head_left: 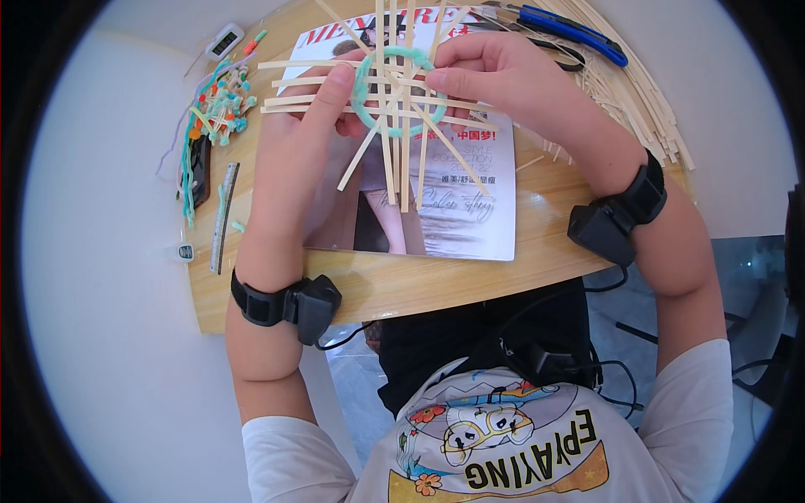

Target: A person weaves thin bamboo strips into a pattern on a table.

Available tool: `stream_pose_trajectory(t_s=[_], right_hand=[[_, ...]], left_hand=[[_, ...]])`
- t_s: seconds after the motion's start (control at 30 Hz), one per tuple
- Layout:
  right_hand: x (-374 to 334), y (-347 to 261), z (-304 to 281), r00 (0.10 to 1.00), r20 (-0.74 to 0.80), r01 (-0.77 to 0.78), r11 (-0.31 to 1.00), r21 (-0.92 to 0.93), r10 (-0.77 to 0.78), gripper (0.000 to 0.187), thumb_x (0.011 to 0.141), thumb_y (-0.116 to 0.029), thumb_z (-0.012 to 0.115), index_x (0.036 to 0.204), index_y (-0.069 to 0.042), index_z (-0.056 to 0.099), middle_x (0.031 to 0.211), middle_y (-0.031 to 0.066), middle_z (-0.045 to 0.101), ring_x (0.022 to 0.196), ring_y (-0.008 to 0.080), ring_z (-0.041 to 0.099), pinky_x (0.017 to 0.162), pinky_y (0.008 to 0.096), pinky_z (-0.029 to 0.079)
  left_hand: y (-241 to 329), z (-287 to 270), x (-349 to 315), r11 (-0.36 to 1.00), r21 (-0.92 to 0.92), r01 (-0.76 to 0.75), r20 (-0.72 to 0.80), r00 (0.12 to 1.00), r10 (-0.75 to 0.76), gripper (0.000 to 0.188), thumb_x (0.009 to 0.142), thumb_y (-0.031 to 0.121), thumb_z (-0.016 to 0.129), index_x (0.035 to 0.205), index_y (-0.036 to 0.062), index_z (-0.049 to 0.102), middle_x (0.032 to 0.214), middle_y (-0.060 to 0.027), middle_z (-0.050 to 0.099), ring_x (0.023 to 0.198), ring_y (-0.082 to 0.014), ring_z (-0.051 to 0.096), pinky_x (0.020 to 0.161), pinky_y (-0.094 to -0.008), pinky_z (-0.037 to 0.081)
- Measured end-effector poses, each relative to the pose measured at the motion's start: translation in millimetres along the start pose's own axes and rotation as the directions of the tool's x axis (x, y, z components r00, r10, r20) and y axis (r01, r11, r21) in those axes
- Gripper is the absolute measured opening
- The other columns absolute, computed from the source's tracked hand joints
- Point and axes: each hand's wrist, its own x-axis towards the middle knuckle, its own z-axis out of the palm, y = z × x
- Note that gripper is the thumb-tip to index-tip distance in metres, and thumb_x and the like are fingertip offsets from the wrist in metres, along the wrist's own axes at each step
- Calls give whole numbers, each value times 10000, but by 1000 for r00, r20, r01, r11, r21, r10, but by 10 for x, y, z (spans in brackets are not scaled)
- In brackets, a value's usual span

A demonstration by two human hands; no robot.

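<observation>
Left hand (312,107) grips pale strips (406,184), upper centre of frame. Right hand (501,74) pinches green ring (367,119), right edge.

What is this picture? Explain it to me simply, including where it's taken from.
There's no machine working here: these are a person's bare left hand and right hand, with black devices strapped near the wrists. A head-worn fisheye camera looks down, so straight edges bend. Together the hands hold crossed pale strips with a mint-green ring. On the wooden table lie a magazine, a blue knife, loose strips and a ruler.
</observation>
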Motion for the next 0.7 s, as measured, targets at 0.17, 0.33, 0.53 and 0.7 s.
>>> stream_pose_trajectory(t_s=[0.17,0.33,0.53,0.7], right_hand=[[-1,20,16,999,-42,-16,983,-186,9,214,995,-196,691,1087,-4,676,902,45,746,776,55,665,725,219,540],[-5,32,47,996,-86,4,980,-199,-21,263,1003,-207,679,1165,-6,628,894,61,753,758,61,667,706,226,538],[-11,51,49,994,-99,17,972,-236,-41,318,1006,-204,666,1246,-9,591,914,70,759,747,70,670,702,233,539],[-18,39,44,993,-110,16,968,-249,-44,339,1002,-186,658,1281,-6,585,922,70,760,741,72,667,703,233,539]], left_hand=[[-1,-2,-4,937,349,8,-9,1000,-5,349,982,281,715,1147,-26,730,879,-22,688,719,-77,577,626,-227,463],[30,10,-31,892,451,-21,-34,999,41,344,963,277,732,1126,-27,741,870,-18,688,734,-83,591,634,-239,475],[43,78,-44,923,368,-108,-73,987,145,317,948,253,749,1130,-5,735,959,-35,727,835,-95,632,755,-249,508],[39,11,-12,936,331,-118,-185,965,187,276,929,220,770,1116,21,728,1025,-47,743,893,-113,661,800,-256,514]])
